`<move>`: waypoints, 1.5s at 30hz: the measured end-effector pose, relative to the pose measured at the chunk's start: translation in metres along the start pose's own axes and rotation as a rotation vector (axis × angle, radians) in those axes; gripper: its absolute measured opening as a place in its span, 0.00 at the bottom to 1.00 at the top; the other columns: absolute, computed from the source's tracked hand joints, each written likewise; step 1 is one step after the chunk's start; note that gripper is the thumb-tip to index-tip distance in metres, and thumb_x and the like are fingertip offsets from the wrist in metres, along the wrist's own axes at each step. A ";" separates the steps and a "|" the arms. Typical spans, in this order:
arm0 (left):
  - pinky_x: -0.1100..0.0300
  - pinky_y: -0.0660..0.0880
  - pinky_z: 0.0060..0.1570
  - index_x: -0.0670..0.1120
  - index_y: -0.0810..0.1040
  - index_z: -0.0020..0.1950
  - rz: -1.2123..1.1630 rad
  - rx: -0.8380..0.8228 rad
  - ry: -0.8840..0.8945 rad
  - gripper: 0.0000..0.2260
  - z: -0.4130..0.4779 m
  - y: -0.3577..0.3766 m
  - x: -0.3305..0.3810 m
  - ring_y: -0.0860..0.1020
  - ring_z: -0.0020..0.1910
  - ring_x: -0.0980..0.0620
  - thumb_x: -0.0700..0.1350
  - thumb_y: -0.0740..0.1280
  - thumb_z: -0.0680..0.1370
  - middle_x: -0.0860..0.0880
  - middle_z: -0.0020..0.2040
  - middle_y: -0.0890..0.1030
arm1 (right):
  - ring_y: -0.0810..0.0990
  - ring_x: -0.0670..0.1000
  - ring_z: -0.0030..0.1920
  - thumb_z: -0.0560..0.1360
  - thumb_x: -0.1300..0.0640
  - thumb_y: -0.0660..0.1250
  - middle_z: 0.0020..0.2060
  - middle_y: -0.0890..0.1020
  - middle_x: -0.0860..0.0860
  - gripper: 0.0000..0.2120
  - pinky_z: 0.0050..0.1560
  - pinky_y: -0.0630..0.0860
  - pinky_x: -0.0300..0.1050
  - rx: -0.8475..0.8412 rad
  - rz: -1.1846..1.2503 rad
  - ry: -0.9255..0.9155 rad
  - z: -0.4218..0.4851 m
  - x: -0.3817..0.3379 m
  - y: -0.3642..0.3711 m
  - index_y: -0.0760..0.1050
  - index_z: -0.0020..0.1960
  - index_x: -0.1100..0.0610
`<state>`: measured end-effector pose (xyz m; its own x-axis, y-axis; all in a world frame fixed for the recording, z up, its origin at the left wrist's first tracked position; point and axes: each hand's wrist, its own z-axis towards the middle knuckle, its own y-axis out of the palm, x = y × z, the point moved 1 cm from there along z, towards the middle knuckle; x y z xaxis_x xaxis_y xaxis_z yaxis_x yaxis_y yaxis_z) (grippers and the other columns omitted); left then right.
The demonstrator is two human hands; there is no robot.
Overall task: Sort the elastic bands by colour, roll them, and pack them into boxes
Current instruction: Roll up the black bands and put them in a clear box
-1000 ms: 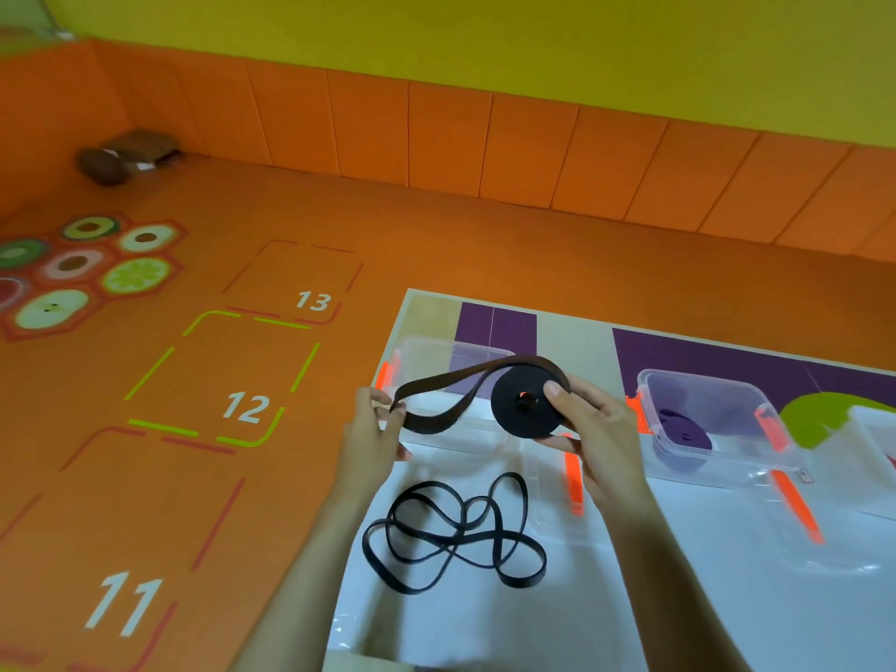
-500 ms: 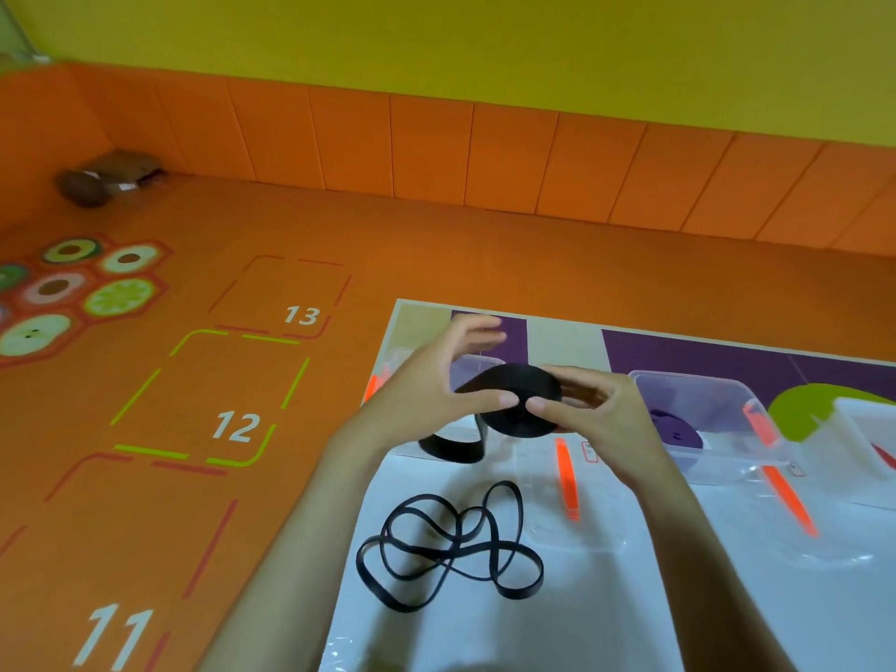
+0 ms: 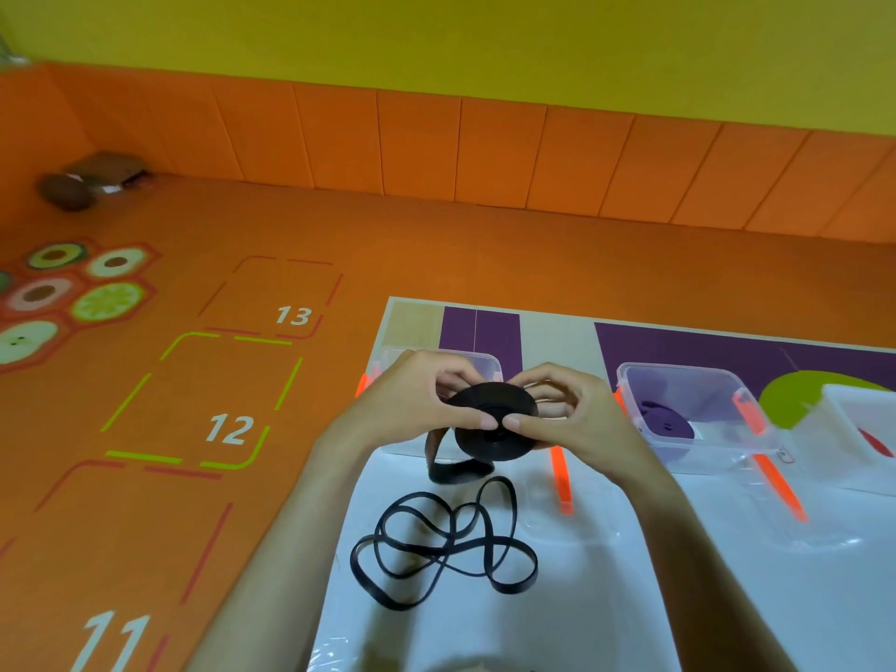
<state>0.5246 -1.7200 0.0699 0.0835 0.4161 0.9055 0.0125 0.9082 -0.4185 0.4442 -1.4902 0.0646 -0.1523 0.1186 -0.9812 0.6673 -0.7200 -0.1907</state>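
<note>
Floor (image 3: 388, 244) in orange fills the left and far side of the view. It is printed with dashed squares numbered 11, 12 and 13 and, at the far left, a cluster of fruit-slice hexagons (image 3: 72, 293). Orange padding (image 3: 485, 152) runs along its far edge under a yellow wall (image 3: 485, 36). Two brown things (image 3: 92, 179), too blurred to tell, lie in the far left corner.

A white counter (image 3: 630, 599) with purple and green patches at its back takes up the lower right. Three clear boxes stand along its back. The left box (image 3: 487, 363) is mostly hidden behind the hands. The middle box (image 3: 679, 380) holds a purple roll (image 3: 666, 421). The right box (image 3: 858, 405), cut by the picture's edge, shows something red inside. Two clear lids with orange clips lie flat in front of them, one lid (image 3: 560, 482) just right of the hands and the other lid (image 3: 780, 492) before the middle box.

The left hand (image 3: 412, 409) and right hand (image 3: 577, 419) are raised above the counter, close together. Both grip a black roll (image 3: 497, 426), with the thumbs almost tip to tip on its near face and the fingers curled behind it. The roll is a flat disc tilted toward the camera. Its tail (image 3: 451, 470) hangs from the left underside in a short loop down near the counter.

A loose band (image 3: 436, 550), thin and black, lies tangled on the counter just below the tail. Whether the two touch cannot be told.
</note>
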 end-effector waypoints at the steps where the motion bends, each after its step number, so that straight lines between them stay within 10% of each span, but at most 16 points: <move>1: 0.57 0.83 0.53 0.54 0.87 0.52 -0.008 0.020 0.008 0.12 -0.001 0.001 0.000 0.87 0.51 0.55 0.49 0.84 0.71 0.55 0.49 0.89 | 0.90 0.56 0.49 0.73 0.61 0.82 0.49 0.89 0.53 0.15 0.42 0.87 0.51 0.006 -0.001 -0.008 0.001 0.000 0.000 0.84 0.58 0.54; 8: 0.64 0.82 0.49 0.53 0.87 0.53 -0.259 0.193 -0.010 0.14 -0.015 -0.002 -0.013 0.89 0.48 0.49 0.49 0.84 0.70 0.50 0.49 0.89 | 0.89 0.56 0.52 0.71 0.59 0.82 0.49 0.90 0.54 0.14 0.42 0.87 0.50 0.175 0.145 -0.045 -0.001 0.008 0.003 0.87 0.55 0.52; 16: 0.61 0.83 0.52 0.55 0.88 0.54 -0.211 0.131 0.017 0.13 -0.017 -0.001 -0.014 0.88 0.50 0.50 0.49 0.83 0.71 0.51 0.49 0.89 | 0.88 0.50 0.56 0.77 0.58 0.79 0.54 0.88 0.47 0.13 0.48 0.87 0.46 -0.118 -0.106 -0.024 0.004 0.001 -0.004 0.84 0.60 0.47; 31: 0.63 0.77 0.49 0.57 0.86 0.52 0.048 0.045 -0.034 0.09 -0.009 -0.016 -0.014 0.83 0.49 0.57 0.53 0.79 0.73 0.58 0.49 0.87 | 0.90 0.56 0.48 0.70 0.61 0.83 0.47 0.90 0.53 0.14 0.42 0.87 0.46 0.036 0.026 0.042 0.011 -0.004 -0.007 0.88 0.55 0.54; 45: 0.61 0.82 0.52 0.52 0.87 0.51 -0.098 0.012 0.016 0.11 -0.007 -0.005 -0.014 0.87 0.48 0.52 0.47 0.83 0.70 0.52 0.47 0.89 | 0.90 0.56 0.50 0.72 0.61 0.82 0.48 0.90 0.56 0.12 0.45 0.86 0.43 -0.233 -0.056 0.180 0.022 -0.028 -0.021 0.87 0.54 0.54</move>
<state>0.5304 -1.7311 0.0591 0.0986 0.3241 0.9409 0.0097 0.9451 -0.3266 0.4184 -1.4936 0.0971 -0.0758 0.2880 -0.9546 0.8137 -0.5354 -0.2261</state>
